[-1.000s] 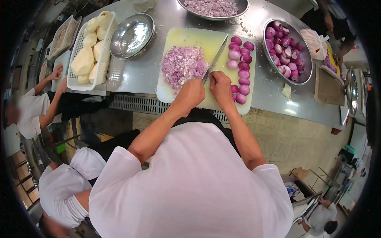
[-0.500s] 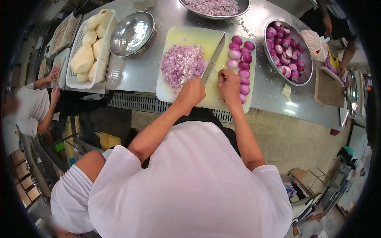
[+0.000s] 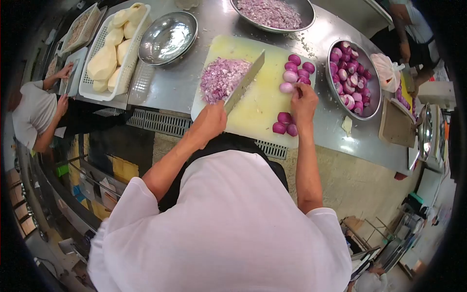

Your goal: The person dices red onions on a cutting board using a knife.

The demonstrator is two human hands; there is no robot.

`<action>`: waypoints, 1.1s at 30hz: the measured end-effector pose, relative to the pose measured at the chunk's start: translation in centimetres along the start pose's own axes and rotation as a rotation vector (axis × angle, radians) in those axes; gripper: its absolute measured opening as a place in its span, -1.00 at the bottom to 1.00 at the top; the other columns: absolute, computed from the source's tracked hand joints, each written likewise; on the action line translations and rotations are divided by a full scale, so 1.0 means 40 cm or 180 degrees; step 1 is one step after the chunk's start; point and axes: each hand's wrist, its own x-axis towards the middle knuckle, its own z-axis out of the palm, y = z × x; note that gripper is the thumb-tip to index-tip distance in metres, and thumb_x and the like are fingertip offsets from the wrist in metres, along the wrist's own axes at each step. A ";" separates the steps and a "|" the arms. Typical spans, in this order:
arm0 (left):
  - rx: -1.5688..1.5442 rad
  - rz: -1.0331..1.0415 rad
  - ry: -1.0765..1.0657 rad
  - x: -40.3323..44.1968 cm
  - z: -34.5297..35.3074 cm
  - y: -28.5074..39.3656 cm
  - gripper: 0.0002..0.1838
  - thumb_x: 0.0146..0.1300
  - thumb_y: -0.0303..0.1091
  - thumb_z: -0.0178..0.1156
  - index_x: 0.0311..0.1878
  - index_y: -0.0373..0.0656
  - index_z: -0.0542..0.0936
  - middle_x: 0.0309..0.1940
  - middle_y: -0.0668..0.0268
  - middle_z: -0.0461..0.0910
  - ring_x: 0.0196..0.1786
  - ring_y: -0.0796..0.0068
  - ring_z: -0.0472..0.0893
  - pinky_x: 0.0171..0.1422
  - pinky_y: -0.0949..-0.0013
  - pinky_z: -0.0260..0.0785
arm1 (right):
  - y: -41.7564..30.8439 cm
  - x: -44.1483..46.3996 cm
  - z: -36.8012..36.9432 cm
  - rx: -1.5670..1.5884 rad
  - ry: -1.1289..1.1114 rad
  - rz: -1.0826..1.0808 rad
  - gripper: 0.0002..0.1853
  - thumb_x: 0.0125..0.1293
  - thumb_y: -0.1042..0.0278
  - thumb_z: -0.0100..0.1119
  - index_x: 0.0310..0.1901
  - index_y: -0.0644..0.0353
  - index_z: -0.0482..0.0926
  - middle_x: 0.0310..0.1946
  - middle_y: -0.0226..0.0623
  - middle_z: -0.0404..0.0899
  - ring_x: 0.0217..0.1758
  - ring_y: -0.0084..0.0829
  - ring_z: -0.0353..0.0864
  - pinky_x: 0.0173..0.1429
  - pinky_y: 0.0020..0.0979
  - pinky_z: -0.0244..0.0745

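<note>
My left hand (image 3: pixel 208 125) is wrapped round the handle end of a cleaver (image 3: pixel 247 82), its broad blade slanting up and away over the cutting board (image 3: pixel 265 104). Left of the blade lies a heap of chopped red onion (image 3: pixel 221 80). On the board's right side, my right hand (image 3: pixel 305 104) has its fingers curled in at the row of peeled red onions (image 3: pixel 290 76), seemingly round one that they mostly hide. A small group of red onions (image 3: pixel 284 117) sits nearer me, apart from that row.
A steel bowl of chopped onion (image 3: pixel 272 13) stands behind the board, and a bowl of whole onions (image 3: pixel 354 80) to the right. An upturned-looking metal bowl (image 3: pixel 168 39) and a white basket (image 3: pixel 121 80) of peeled roots stand left. A co-worker (image 3: pixel 36 114) works at far left.
The cleaver and my left hand have moved left and nearer me. My right hand has moved right, onto the onion row. Several onions at its near end now sit in a separate group.
</note>
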 end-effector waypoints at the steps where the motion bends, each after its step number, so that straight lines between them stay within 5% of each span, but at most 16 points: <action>1: -0.0015 -0.0007 0.0025 -0.009 -0.002 -0.002 -0.85 0.27 -0.48 0.06 -0.31 -0.42 0.48 -0.51 -0.22 0.54 -0.31 -0.32 0.57 -0.23 -0.16 0.38 | -0.003 0.002 0.001 -0.0011 -0.0054 -0.0027 -0.80 0.08 0.67 0.16 -0.24 0.32 0.66 -0.31 0.00 0.64 -0.25 0.03 0.65 -0.11 -0.15 0.53; 6: 0.0088 0.0449 -0.0992 -0.105 -0.024 -0.064 -0.83 0.29 -0.40 0.11 -0.26 -0.35 0.50 -0.56 -0.12 0.52 -0.41 -0.23 0.57 -0.32 -0.06 0.37 | 0.012 0.007 0.017 -0.0105 -0.0219 -0.0292 -0.78 0.09 0.65 0.20 -0.20 0.30 0.68 -0.26 0.01 0.65 -0.18 0.02 0.65 -0.06 -0.16 0.54; 10: -0.0036 0.0388 -0.0517 -0.067 -0.070 -0.155 -0.82 0.28 -0.38 0.12 -0.27 -0.35 0.50 -0.57 -0.11 0.52 -0.42 -0.23 0.57 -0.33 -0.03 0.37 | 0.008 0.001 0.030 -0.0210 -0.0485 -0.0210 -0.79 0.09 0.61 0.26 -0.20 0.28 0.69 -0.27 -0.02 0.63 -0.21 0.00 0.64 -0.09 -0.16 0.53; 16: 0.0007 0.0365 0.0301 -0.041 -0.062 -0.018 -0.88 0.23 -0.50 0.06 -0.23 -0.38 0.45 -0.60 -0.17 0.52 -0.43 -0.30 0.56 -0.32 -0.14 0.41 | -0.059 -0.034 0.090 0.0179 -0.0776 -0.0014 -0.81 0.11 0.58 0.27 -0.20 0.26 0.69 -0.29 -0.05 0.60 -0.28 -0.05 0.63 -0.15 -0.17 0.52; 23: 0.0319 0.0812 0.0333 -0.032 0.023 -0.034 -0.90 0.20 -0.56 0.02 -0.24 -0.39 0.43 -0.56 -0.19 0.55 -0.42 -0.30 0.58 -0.29 -0.19 0.42 | -0.143 -0.055 0.140 -0.0004 -0.0817 -0.0314 -0.88 0.19 0.52 0.15 -0.26 0.24 0.65 -0.33 -0.04 0.57 -0.25 0.04 0.61 -0.15 -0.07 0.53; 33: 0.0547 0.0554 -0.0098 -0.043 0.007 -0.027 -0.80 0.17 -0.58 0.04 -0.14 -0.44 0.44 -0.57 -0.18 0.55 -0.42 -0.26 0.59 -0.29 -0.17 0.43 | -0.137 -0.067 0.160 -0.0078 -0.0775 -0.0311 -0.86 0.18 0.51 0.16 -0.21 0.23 0.62 -0.33 -0.06 0.53 -0.22 0.01 0.56 -0.14 -0.06 0.50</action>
